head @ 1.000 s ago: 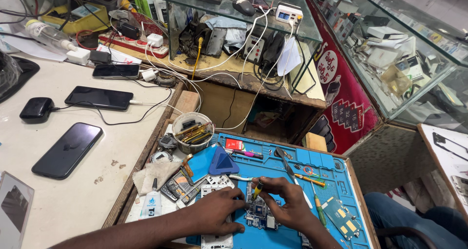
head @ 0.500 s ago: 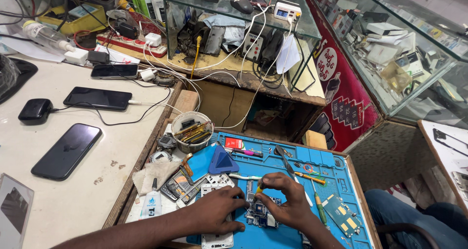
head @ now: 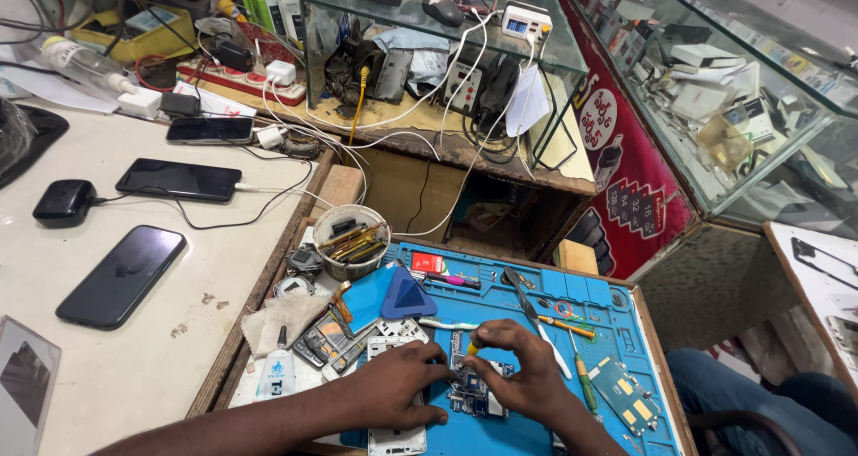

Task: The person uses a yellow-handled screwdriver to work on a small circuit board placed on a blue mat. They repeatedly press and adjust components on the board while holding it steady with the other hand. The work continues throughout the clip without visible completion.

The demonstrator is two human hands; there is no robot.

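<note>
An opened phone with its bare circuit board (head: 472,395) lies on the blue repair mat (head: 617,317) at the bottom centre. My left hand (head: 402,383) presses on its left side, over the white phone frame (head: 398,440), steadying it. My right hand (head: 529,374) curls over the board's right side and pinches a small yellow-tipped screwdriver (head: 471,349) against the top of the board. Both forearms come in from the bottom edge.
On the mat lie a blue triangular pick (head: 408,295), tweezers (head: 534,317), screwdrivers (head: 581,376) and a green board (head: 626,401). A round tub of tools (head: 350,242) and a glue tube (head: 277,376) sit to the left. Phones (head: 122,276) rest on the white counter; a glass cabinet (head: 715,90) stands to the right.
Both hands stay over the opened phone. My right fingers have shifted slightly with the yellow-tipped screwdriver on the board.
</note>
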